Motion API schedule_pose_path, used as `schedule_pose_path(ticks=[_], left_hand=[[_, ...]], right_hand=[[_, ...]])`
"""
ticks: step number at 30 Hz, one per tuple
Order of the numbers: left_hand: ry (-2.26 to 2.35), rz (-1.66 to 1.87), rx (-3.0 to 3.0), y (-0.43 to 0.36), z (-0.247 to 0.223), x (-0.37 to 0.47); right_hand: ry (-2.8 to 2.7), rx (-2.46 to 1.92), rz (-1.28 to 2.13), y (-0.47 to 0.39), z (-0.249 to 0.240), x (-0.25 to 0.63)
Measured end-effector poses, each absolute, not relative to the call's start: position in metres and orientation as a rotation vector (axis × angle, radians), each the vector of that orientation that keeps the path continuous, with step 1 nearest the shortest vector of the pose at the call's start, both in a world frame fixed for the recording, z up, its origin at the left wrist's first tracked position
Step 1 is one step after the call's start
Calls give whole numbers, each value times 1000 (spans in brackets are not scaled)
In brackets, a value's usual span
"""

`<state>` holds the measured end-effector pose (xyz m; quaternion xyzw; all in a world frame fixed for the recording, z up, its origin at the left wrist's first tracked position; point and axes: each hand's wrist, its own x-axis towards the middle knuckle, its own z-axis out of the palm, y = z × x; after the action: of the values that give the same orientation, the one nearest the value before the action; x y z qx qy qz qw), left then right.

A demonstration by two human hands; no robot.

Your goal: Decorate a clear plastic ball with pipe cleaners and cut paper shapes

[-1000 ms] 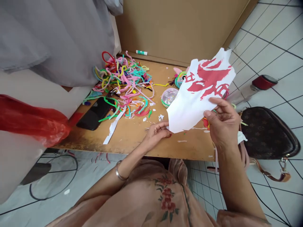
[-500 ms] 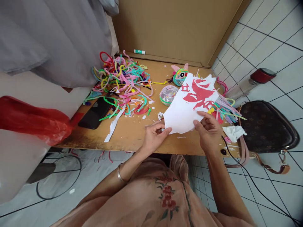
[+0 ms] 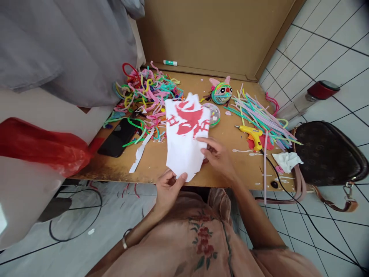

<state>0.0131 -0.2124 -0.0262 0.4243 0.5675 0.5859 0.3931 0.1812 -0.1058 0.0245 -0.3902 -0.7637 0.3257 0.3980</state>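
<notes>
A white sheet of paper (image 3: 184, 154) with a red pattern and trimmed, uneven edges is held up over the front of the table. My left hand (image 3: 170, 188) pinches its bottom edge, thumb on top. At the paper's right side, my right hand (image 3: 217, 156) grips the edge between thumb and fingers. Partly hidden behind the sheet is a clear round ball (image 3: 215, 115) with a green band. Beyond it sits a small figure wound in coloured strands (image 3: 221, 92), with pink ears and a red nose.
Tangled pipe cleaners (image 3: 150, 90) heap at the left, near a black phone (image 3: 117, 137) and a paper strip (image 3: 140, 154). At right lie a yellow glue gun (image 3: 252, 134), straight pipe cleaners (image 3: 262, 111), a crumpled tissue (image 3: 286, 161) and a brown bag (image 3: 325, 154). A glue stick (image 3: 170, 62) lies at the back.
Both hands have carried the paper left and turned it more upright. The glue gun and straight pipe cleaners now show, while part of the tangled heap is covered.
</notes>
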Motion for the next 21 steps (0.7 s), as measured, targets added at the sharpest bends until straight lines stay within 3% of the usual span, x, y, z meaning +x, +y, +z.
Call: schedule_pose_path(ticks=[7, 14, 21], left_hand=[[1179, 1316, 498, -206, -13, 11], [900, 1124, 372, -191, -4, 22], [973, 921, 734, -196, -1, 7]], right_hand=[[-2392, -1178, 184, -115, 23, 167], [-2414, -995, 147, -148, 7, 193], [-2251, -999, 140, -143, -20, 197]])
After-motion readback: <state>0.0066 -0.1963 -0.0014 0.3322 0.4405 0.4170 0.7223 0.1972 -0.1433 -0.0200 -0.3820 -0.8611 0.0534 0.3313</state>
